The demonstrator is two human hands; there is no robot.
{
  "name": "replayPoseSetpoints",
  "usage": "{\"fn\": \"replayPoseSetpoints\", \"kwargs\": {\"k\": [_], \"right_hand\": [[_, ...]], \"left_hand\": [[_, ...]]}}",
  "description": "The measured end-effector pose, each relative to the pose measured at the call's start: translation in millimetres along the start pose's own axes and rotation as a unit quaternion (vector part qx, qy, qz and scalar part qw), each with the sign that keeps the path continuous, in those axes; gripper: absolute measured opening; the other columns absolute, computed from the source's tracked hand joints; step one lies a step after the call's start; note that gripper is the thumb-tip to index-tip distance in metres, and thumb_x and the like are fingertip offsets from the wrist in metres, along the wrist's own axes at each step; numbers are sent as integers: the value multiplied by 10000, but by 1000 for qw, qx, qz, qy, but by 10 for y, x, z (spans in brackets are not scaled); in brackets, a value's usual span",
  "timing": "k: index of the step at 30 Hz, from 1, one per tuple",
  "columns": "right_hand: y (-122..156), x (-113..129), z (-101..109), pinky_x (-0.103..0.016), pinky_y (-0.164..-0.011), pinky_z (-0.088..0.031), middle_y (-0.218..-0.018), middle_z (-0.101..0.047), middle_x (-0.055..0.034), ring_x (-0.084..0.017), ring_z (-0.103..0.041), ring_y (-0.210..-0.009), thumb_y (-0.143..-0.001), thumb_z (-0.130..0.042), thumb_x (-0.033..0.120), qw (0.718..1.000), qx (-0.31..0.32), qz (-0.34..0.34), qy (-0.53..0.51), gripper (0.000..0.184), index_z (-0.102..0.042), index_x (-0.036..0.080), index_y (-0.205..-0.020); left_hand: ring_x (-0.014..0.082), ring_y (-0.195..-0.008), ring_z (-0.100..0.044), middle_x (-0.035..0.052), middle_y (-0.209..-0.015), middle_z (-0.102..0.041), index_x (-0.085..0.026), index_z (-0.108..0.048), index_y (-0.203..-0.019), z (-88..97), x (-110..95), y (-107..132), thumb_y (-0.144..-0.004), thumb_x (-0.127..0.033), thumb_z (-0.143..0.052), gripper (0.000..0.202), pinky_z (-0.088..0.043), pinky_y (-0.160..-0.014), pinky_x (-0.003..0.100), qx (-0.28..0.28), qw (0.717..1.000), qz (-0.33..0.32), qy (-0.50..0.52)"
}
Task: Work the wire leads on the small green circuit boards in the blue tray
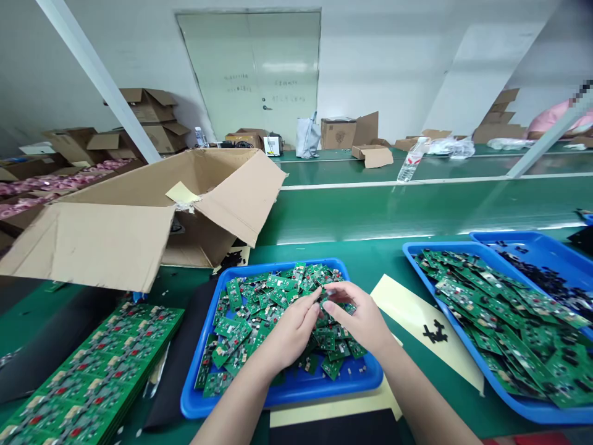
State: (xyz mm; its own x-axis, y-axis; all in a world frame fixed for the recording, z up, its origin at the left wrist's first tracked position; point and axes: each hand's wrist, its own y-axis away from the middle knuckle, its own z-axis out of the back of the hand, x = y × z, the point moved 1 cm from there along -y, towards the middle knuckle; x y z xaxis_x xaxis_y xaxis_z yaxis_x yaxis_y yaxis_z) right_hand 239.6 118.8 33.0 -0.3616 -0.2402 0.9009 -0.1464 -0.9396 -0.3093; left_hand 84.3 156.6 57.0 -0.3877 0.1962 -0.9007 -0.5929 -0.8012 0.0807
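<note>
Both hands meet over a blue tray [194,383] heaped with small green circuit boards [234,330]. My left hand [294,327] has its fingers pressed together and reaches to the right, its fingertips at those of the other hand. My right hand [354,309] curves inward from the right, thumb and fingers bent round a small dark piece between the two hands. What that piece is cannot be made out, as the fingers cover most of it. Several tiny loose parts lie on the tray floor near its front right corner.
Stacked green board panels [106,364] lie at left, before an open cardboard box [106,235]. At right, a second blue tray [503,398] holds larger boards; another tray [532,238] holds black parts. Black pieces [435,332] rest on yellow paper [389,296]. A bottle [412,161] stands behind.
</note>
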Motion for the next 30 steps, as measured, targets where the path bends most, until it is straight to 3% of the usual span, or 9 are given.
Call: {"fn": "replayPoseSetpoints", "kwargs": {"k": [3,6,10,16,21,25,30], "right_hand": [[-6,50,13,-344,-746,-539,-879,-664,-71,-201,-633,-832,-841,-568,321,999,-22,31,11,154,-642,188,-858],[-7,85,35,-318,-689,-536,-811,-663,-63,-191,-631,-765,-861,-538,308,999,-28,35,7,166,-637,186,-809],[-2,85,47,-307,-668,-540,-802,-676,-55,-184,-642,-725,-864,-528,302,1000,-16,9,7,165,-639,183,-835],[14,84,46,-312,-678,-528,-817,-677,-59,-191,-636,-759,-871,-515,277,998,-17,41,36,156,-641,191,-837],[52,113,36,-303,-704,-521,-823,-648,-49,-184,-617,-797,-865,-538,266,998,15,59,-34,125,-646,204,-853],[67,134,31,-288,-668,-519,-802,-644,-46,-165,-613,-736,-874,-532,257,995,30,57,-76,130,-650,202,-868],[59,192,44,-314,-681,-516,-807,-657,-52,-179,-617,-761,-884,-514,225,989,12,144,-25,140,-654,213,-875]], "left_hand": [[250,-1152,-499,122,-1224,-579,-174,-487,-1311,-13,-9,14,-898,-329,-391,451,-321,-1038,421,15,1000,-9,-26],[244,-1234,-452,108,-1333,-518,-207,-433,-1355,-14,1,21,-898,-326,-414,473,-299,-1073,426,25,999,-14,-25],[237,-1324,-365,86,-1435,-420,-216,-405,-1363,0,30,17,-890,-307,-449,483,-250,-1112,435,-5,1000,-21,-19],[241,-1145,-523,83,-1234,-585,-238,-524,-1221,26,49,-11,-859,-248,-510,363,-395,-1008,422,-71,993,-89,-39],[241,-1086,-534,85,-1144,-584,-251,-578,-1130,56,52,-18,-841,-238,-543,292,-467,-889,379,-120,984,-128,-27],[228,-1051,-539,80,-1120,-559,-262,-606,-1106,51,59,-4,-826,-269,-588,281,-503,-811,326,-125,984,-120,36],[210,-931,-561,72,-1032,-548,-244,-655,-1051,36,46,2,-761,-311,-676,299,-536,-759,330,-111,974,-117,159]]}}
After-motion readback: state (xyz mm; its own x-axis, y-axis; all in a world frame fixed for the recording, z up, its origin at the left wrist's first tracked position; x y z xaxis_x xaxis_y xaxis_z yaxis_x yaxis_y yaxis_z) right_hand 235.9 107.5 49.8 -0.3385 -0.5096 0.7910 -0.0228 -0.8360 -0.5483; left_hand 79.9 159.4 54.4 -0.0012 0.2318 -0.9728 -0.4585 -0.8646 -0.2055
